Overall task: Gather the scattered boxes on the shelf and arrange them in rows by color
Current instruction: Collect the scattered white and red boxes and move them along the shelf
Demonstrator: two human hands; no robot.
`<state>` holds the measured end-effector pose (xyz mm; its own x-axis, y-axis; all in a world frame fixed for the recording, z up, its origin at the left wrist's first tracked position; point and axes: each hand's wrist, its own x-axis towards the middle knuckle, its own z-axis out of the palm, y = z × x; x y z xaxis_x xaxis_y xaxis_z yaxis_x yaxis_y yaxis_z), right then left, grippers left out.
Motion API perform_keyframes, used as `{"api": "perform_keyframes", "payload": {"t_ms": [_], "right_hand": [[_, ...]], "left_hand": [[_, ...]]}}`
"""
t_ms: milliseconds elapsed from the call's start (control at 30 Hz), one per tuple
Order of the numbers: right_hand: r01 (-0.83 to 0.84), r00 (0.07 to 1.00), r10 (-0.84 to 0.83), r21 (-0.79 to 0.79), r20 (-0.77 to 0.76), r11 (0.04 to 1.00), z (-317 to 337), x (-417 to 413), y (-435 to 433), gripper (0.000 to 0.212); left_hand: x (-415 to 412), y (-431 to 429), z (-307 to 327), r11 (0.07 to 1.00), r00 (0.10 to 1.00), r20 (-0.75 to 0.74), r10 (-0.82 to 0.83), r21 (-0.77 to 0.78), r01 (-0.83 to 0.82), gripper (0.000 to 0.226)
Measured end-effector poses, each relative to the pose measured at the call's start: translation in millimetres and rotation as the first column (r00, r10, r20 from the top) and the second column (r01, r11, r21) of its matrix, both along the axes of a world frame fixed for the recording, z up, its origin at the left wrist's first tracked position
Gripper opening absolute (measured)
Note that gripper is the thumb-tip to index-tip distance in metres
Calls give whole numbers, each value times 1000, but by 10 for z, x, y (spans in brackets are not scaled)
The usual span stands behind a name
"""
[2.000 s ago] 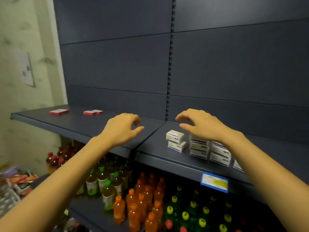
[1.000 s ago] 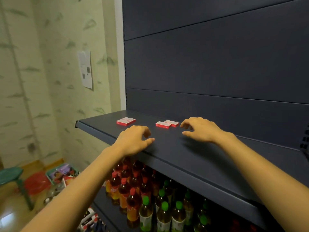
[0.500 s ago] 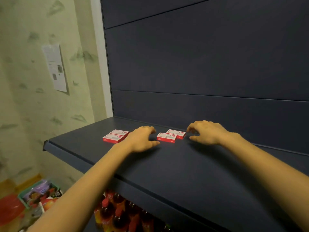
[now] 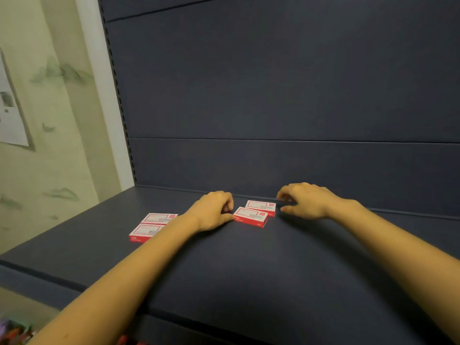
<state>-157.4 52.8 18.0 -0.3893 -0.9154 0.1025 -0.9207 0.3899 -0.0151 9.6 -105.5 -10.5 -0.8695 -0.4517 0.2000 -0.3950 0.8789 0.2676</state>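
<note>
Four red boxes point(image 4: 251, 216) point(image 4: 261, 206) point(image 4: 159, 217) point(image 4: 145, 231), two hands point(image 4: 211, 212) point(image 4: 306, 201), one shelf point(image 4: 249, 265)

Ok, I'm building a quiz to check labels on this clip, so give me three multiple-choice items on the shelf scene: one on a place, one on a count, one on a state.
1. Where do the two middle boxes lie?
A. between the two hands
B. at the shelf's front edge
C. on the floor

2. How many boxes show on the shelf?
A. two
B. four
C. six

3. How do the boxes lie?
A. stacked in one pile
B. standing on end
C. flat on the shelf

Answers:
1 A: the left hand is at their left end and the right hand at their right.
2 B: the left pair plus the middle pair.
3 C: each shows its broad face up.
</note>
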Motion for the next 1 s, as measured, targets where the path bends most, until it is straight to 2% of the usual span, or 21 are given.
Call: {"api": "perform_keyframes", "payload": {"t_ms": [100,133,233,333,467,667,767,900,1000], "right_hand": [[49,998,-49,-1,38,999,-32,43,-123,44],[65,997,-65,4,50,998,-47,54,-160,45],[103,991,-104,13,85,995,-92,77,-257,47],[124,984,-126,27,128,992,-116,88,-303,52],[112,970,-116,33,216,993,-172,117,-318,59],[156,978,-154,-4,139,988,-220,190,-201,47],[162,986,-156,-105,64,981,-140,214,57,45],[192,981,-182,-245,64,950,11,239,612,41],[234,972,-225,-293,65,927,88,237,1119,40]], "left_hand": [[-43,-31,26,992,998,11,-64,112,63,62],[-64,-23,22,984,994,32,-103,150,97,66],[-111,0,-23,968,982,32,-187,177,179,50],[-54,-35,-13,970,977,0,-212,126,210,39],[148,-138,148,970,968,-69,-243,-45,240,37],[342,-200,415,964,944,-207,-258,-125,236,38],[318,-139,497,955,919,-260,-295,-113,274,38],[177,77,568,931,883,-295,-364,-106,349,38],[-16,365,606,911,866,-286,-409,-86,402,38]]}}
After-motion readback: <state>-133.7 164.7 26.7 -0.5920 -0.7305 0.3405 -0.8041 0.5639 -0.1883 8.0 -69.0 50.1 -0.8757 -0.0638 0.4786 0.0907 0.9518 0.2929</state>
